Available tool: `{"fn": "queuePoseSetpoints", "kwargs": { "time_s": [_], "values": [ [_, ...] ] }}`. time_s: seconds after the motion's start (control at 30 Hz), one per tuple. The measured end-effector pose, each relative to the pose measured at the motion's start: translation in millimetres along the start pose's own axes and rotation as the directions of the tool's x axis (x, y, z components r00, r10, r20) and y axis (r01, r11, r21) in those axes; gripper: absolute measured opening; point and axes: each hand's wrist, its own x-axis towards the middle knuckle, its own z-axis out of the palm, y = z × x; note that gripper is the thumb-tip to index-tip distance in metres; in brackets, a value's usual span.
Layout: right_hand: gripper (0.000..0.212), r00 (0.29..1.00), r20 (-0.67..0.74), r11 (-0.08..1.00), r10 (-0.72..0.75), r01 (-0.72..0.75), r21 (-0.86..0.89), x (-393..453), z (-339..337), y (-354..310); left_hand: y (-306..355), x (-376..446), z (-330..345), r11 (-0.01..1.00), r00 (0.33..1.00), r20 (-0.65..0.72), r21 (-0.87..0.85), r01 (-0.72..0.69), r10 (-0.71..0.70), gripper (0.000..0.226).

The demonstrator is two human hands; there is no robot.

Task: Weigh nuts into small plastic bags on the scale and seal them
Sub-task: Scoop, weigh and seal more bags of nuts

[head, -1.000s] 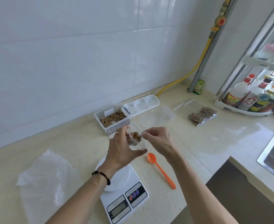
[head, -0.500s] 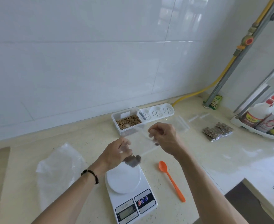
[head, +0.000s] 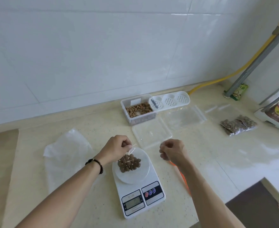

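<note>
A small bag of nuts is rested on the scale so its weight can be read; its top is pinched by the left hand. The right hand is curled; whether anything is held cannot be told. The pale speckled table is backed by white tiles

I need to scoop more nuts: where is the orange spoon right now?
The orange spoon lies on the counter just right of the scale, mostly hidden under the right forearm in the head view.
</note>
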Motion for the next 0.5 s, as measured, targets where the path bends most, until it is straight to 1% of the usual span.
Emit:
{"fn": "queuePoseSetpoints", "kwargs": {
  "time_s": [0.13, 0.2, 0.23, 0.3, 0.37, 0.43, 0.5],
  "values": [
    [0.004, 0.996, -0.021, 0.996, 0.089, -0.089, 0.004, 11.2, 5.2, 28.1, -4.3, 9.1, 17.6, 0.994, 0.999, -0.041, 0.108, -0.009, 0.013, 0.009],
    [0.02, 0.994, -0.043, 0.995, 0.103, -0.104, -0.011, 17.0, 5.9, 35.3, -7.1, 10.2, 25.1, 0.987, 0.997, -0.072, 0.161, -0.015, 0.027, 0.005],
    [0.028, 0.994, -0.049, 0.994, 0.095, -0.098, -0.048, 18.6, 5.7, 37.2, -8.5, 10.4, 28.2, 0.983, 0.995, -0.089, 0.183, -0.028, 0.045, 0.004],
    [0.041, 0.996, -0.067, 0.984, 0.062, -0.072, -0.162, 19.3, 4.6, 38.9, -12.1, 10.5, 32.8, 0.975, 0.99, -0.113, 0.216, -0.057, 0.082, 0.016],
    [0.05, 0.994, -0.108, 0.961, 0.004, -0.033, -0.273, 19.4, 3.6, 41.2, -15.2, 8.0, 33.0, 0.966, 0.987, -0.126, 0.251, -0.063, 0.097, 0.029],
    [0.052, 0.987, -0.133, 0.924, -0.095, 0.037, -0.381, 16.4, 5.2, 41.3, -18.8, -0.2, 30.0, 0.947, 0.982, -0.145, 0.312, -0.074, 0.125, 0.037],
    [0.052, 0.968, -0.121, 0.868, -0.218, 0.136, -0.478, 9.8, 10.0, 38.3, -26.2, -13.8, 28.0, 0.917, 0.966, -0.185, 0.385, -0.1, 0.183, 0.043]
  ]
}}
